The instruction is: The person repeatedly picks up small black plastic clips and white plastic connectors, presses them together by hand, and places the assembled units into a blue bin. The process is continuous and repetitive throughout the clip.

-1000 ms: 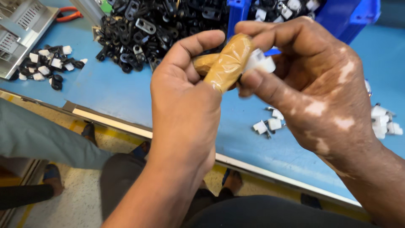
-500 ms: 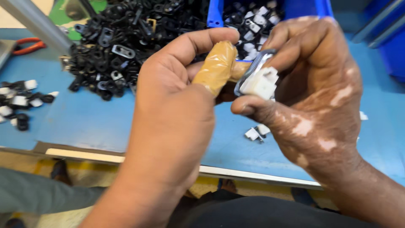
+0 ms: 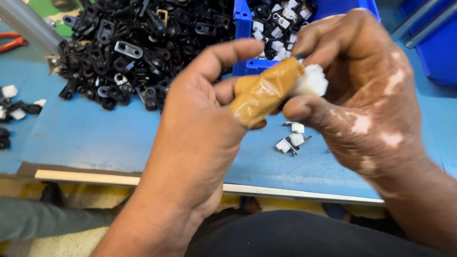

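Here, pinched between thumb and curled fingers of the right hand (image 3: 362, 100): a small white plastic part (image 3: 312, 81), closed in tight, only its blocky end showing. Pressed against that part from the other side, the thumb of the left hand (image 3: 200, 128), wrapped in a tan tape guard (image 3: 264, 93) under a clear film; forefinger stretched out above, other fingers folded underneath. Whether the left fingers also clasp the part, impossible to tell, since the thumb wrap covers the contact. Both hands raised off the surface, meeting above the near half of the blue tabletop (image 3: 95, 138).

Just below the hands, lying loose on the blue: a few small white clips with metal tabs (image 3: 291, 139), close together, apart from everything else. Behind the hands, a blue bin (image 3: 247, 66) with mixed white and black pieces inside, its front lip just beyond the wrapped thumb. Left of the bin, a broad heap of black plastic clips (image 3: 128, 47), some with metal plates, spilling toward the table's middle. Further left, at the frame edge, a scatter of white and black bits (image 3: 14, 109), and above them orange-handled pliers (image 3: 14, 43), partly cut off. Along the near side, a pale table edge strip (image 3: 85, 177); under it, dark trousers (image 3: 295, 235) and a yellowish floor.
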